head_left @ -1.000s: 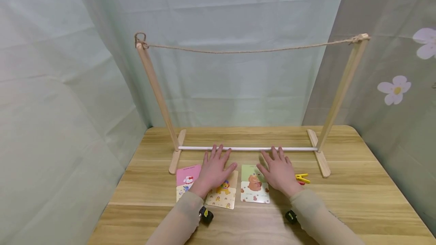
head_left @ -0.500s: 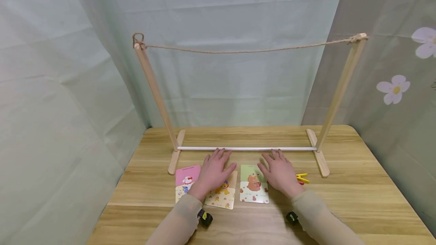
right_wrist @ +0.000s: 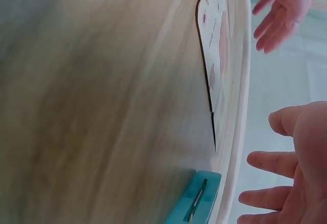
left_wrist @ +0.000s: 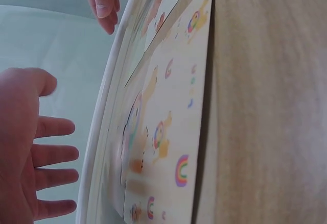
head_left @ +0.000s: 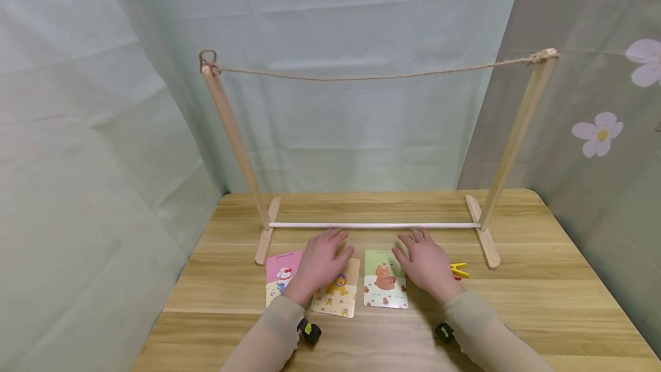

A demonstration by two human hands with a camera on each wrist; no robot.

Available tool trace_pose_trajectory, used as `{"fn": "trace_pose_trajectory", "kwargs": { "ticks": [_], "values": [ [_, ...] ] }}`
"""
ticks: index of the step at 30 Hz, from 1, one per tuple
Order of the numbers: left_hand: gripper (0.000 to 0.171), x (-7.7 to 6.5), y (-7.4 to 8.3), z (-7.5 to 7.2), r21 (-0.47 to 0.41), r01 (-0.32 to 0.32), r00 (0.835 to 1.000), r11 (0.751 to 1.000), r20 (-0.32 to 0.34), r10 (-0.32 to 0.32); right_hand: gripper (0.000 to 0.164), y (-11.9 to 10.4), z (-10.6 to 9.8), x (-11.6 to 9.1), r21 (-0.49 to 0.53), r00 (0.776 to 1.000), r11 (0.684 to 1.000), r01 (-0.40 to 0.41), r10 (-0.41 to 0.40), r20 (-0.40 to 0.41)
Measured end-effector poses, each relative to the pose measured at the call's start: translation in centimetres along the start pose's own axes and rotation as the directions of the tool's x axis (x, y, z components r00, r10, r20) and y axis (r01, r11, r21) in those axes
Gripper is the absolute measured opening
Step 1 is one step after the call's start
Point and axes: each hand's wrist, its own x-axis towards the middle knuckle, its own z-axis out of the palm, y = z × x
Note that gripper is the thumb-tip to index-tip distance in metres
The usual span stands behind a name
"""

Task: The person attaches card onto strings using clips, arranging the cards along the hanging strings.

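Observation:
In the head view my left hand hovers over a lion card and beside a pink rabbit card, partly hiding both. Its fingers are spread and relaxed, holding nothing, as the left wrist view also shows. My right hand is at the right edge of a green-and-white bear card, fingers loosely bent and holding nothing. Close to its outer side lies a yellow clothespin, with a bit of red below it. The right wrist view shows a blue clothespin on the table.
A wooden stand rises behind the hands, with a left post and a right post. Twine sags between their tops. A white rod joins them low down, just beyond my fingertips. Curtains surround the wooden table.
The fingertips of both hands, which overlapped the white rod in the head view, have drawn back and bent a little toward me. Cards and stand stay where they were.

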Motion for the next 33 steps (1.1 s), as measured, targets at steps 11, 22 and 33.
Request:
{"fn": "trace_pose_trajectory", "kwargs": {
  "ticks": [11, 22, 33],
  "values": [
    [0.032, -0.1, -0.3, 0.0, -0.036, 0.022, 0.997, 0.999, -0.075, -0.024, 0.042, 0.2, -0.2, -0.3, 0.017, 0.999, 1.0, 0.014, -0.013, -0.038],
    [0.029, -0.5, -0.6, -0.5, -0.066, 0.054, 0.995, 0.996, -0.085, -0.06, 0.038, 1.1, -0.4, -0.9, 0.031, 0.998, 0.999, 0.014, -0.013, -0.062],
    [0.028, -1.0, -0.9, -1.1, -0.079, 0.053, 0.994, 0.995, -0.095, -0.06, 0.036, 1.7, -0.7, -1.3, 0.029, 0.998, 0.999, 0.014, -0.012, -0.066]
  ]
}}
